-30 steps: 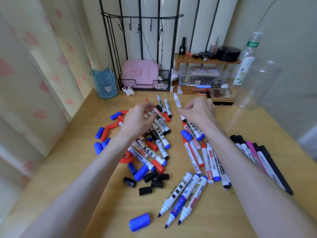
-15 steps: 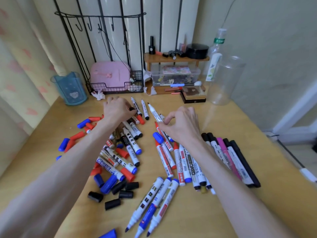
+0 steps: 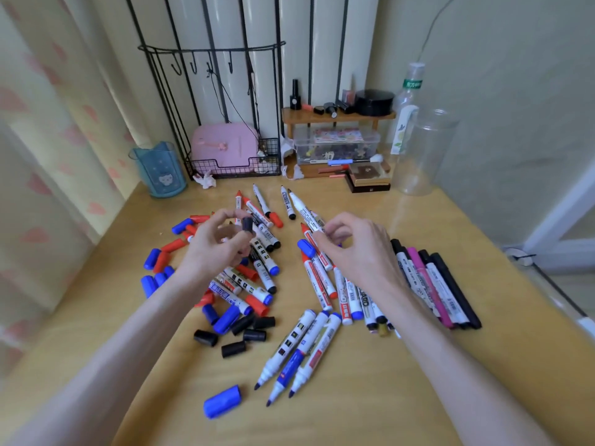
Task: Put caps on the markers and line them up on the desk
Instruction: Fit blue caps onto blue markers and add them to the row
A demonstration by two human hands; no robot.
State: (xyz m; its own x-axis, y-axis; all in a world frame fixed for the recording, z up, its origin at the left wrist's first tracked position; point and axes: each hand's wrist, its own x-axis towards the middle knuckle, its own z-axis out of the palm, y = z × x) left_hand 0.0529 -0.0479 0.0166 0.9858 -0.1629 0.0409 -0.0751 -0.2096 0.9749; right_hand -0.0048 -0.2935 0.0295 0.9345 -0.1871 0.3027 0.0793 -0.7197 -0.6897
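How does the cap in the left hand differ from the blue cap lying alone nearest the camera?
The black cap is dark, the blue cap bright blue. The black cap is pinched by the left hand above the markers; the blue cap lies on its side on the desk, untouched. Both are off any marker.

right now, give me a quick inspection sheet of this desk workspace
surface: wooden desk, crowded across the middle
job's things: marker pile mid-desk; three uncapped markers nearest the camera; loose caps in blue, red and black, mostly left; capped row lined up on the right
clutter: blue cup, pink box in wire rack, wooden shelf, clear jar
grippers: left hand pinches black cap; right hand grips uncapped white marker
cables: thin black cord hanging at the rack
surroundings: curtain left, wall right
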